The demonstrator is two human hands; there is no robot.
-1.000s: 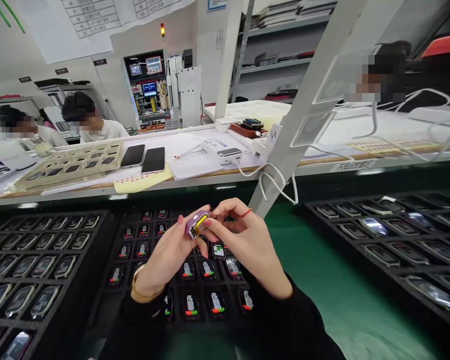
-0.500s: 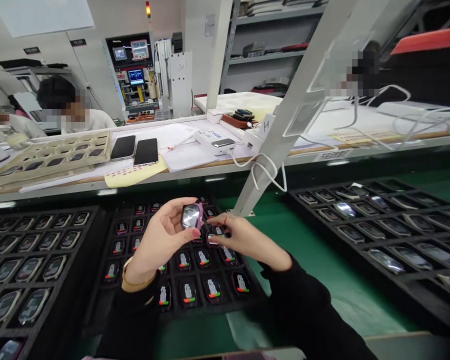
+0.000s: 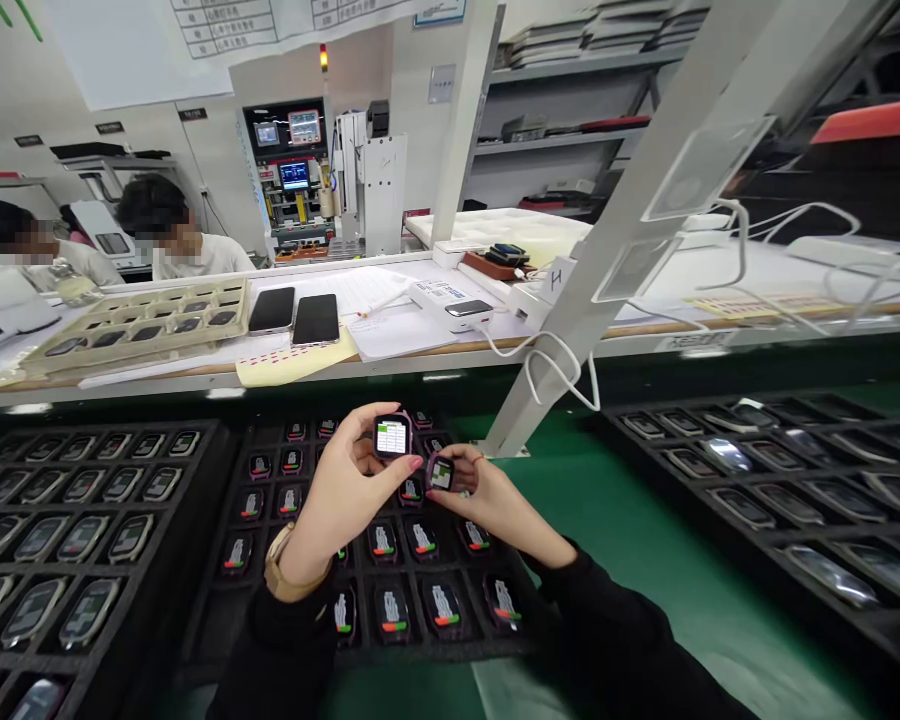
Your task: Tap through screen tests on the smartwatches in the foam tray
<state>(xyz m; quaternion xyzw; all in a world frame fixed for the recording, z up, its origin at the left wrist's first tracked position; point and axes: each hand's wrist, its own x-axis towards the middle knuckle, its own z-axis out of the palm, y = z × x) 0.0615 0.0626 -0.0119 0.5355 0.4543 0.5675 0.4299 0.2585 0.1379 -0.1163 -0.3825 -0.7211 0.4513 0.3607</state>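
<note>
pinching a lit, purple-cased watch (image 3: 392, 436) in the left hand (image 3: 345, 482), and a second watch (image 3: 442, 473) in the right hand (image 3: 489, 492), thumb against fingers. can't tell if clear of the black tray (image 3: 217, 615) below. looks partway at best: two out in hand, plenty of other watches (image 3: 394, 608) seated in slots with red-green bars (image 3: 399, 626).

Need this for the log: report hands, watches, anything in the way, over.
Left hand holding one watch, screen lit. Right hand gripping second watch, also lit. Both over tray. Post beyond right hand.
</note>
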